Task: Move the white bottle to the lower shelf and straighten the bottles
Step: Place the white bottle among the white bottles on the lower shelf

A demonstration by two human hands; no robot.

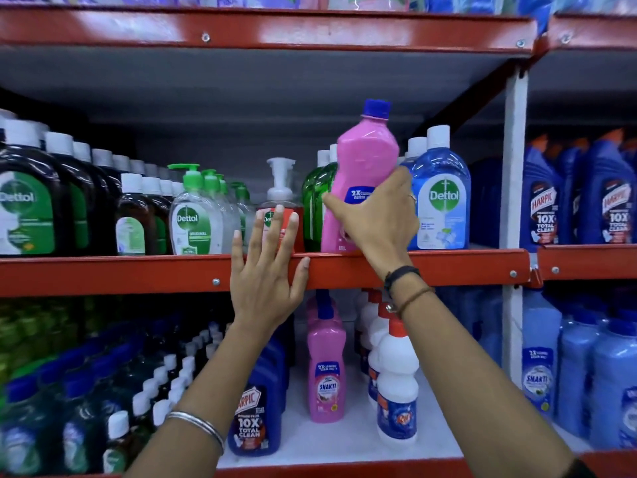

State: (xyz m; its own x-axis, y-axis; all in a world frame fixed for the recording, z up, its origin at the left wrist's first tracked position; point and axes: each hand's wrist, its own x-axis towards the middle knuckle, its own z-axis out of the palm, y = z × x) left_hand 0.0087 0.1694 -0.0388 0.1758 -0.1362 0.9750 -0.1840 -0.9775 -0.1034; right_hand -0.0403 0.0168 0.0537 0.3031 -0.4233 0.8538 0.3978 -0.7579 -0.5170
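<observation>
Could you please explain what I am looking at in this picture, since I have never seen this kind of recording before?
There is one picture, from a camera worn on a person's head, looking at store shelves. The two arms are that person's own. The right hand grips a pink bottle with a blue cap on the middle shelf, among Dettol bottles. The left hand is open, fingers spread, holding nothing, in front of the shelf edge. On the lower shelf stand white bottles with red caps and another pink bottle.
</observation>
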